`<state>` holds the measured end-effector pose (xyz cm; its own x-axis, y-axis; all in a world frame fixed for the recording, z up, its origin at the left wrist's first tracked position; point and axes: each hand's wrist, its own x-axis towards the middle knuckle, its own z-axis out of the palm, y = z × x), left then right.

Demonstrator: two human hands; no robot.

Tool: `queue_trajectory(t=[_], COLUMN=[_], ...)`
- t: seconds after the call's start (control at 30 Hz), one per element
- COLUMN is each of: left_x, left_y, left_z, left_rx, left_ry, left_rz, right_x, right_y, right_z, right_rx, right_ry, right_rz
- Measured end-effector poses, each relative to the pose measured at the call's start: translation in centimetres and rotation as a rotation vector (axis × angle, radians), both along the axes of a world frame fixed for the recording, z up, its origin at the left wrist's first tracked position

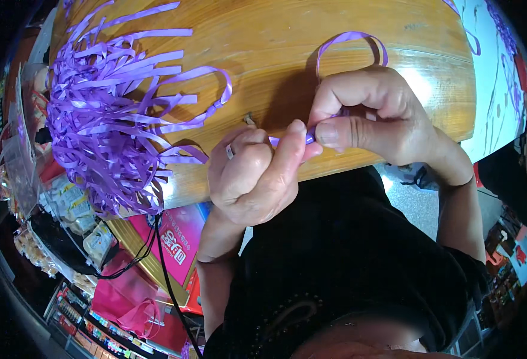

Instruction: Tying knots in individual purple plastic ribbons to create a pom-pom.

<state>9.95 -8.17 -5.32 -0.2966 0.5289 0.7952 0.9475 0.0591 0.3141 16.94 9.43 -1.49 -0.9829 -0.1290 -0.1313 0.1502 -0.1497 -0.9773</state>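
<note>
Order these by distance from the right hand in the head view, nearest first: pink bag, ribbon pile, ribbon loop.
1. Ribbon loop: just beyond the right hand.
2. Ribbon pile: left side of the table.
3. Pink bag: lower left.

The single view comes from the left of two fisheye cameras worn on the person's head, facing steeply downward, upright and unmirrored. It sits close above the left fingers [291, 145] and right fingers [340, 131], which meet just off centre toward 1 o'clock. The bench [257, 36] spreads away to 12 o'clock; the wearer's shirt [347, 257], seen from above, fills 4 to 6. The wide lens reaches farther-off shelves [77, 312] at 8 o'clock, bowing straight edges near its black rim.
</note>
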Motion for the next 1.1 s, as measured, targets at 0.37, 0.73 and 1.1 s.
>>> queue_trajectory(t=[0.37,0.73,1.1], left_x=[-1.2,-0.7,0.6], left_y=[0.2,-0.7,-1.4], left_z=[0.0,1.4,2.9], left_rx=[0.149,0.287,0.245], left_ry=[-0.439,-0.747,-0.63], left_rz=[-0.055,0.003,-0.11], right_x=[-0.9,-0.8,-1.6], right_y=[0.8,4.7,-0.7], right_z=[-0.2,0.6,2.4], right_rx=[-0.054,0.598,0.457], right_ry=[-0.014,0.291,0.6], right_rz=[-0.042,-0.604,0.035])
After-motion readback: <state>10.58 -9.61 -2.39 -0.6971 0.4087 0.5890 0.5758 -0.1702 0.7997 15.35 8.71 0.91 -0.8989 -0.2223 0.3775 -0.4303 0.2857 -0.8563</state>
